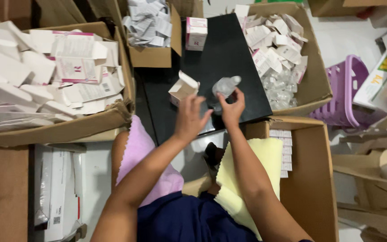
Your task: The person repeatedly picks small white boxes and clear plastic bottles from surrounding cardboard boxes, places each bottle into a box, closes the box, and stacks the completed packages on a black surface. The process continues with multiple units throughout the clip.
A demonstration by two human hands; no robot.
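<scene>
I see both hands over the black board [229,49], which I take as my landmark. My right hand [232,107] sits at the board's near edge, fingers curled and pinching the lower end of a small clear bottle [225,86] — the bottle rises from the fingertips, tilted, its cap toward the far right. My left hand [190,117] hangs just left of the right one at the same near edge, fingers loosely spread and bent, holding nothing that I can make out; whether a fingertip touches the bottle I cannot tell. Just beyond the left hand, on the board, lies an open carton [183,88], white and pink, flap up. At the board's far edge stands a closed pink-and-white box [196,33]. Left of the board a big cardboard box [68,130] holds flat cartons; right of it another cardboard bin [315,85] holds leaflets and clear bottles — a purple basket [348,89] lies further right.
</scene>
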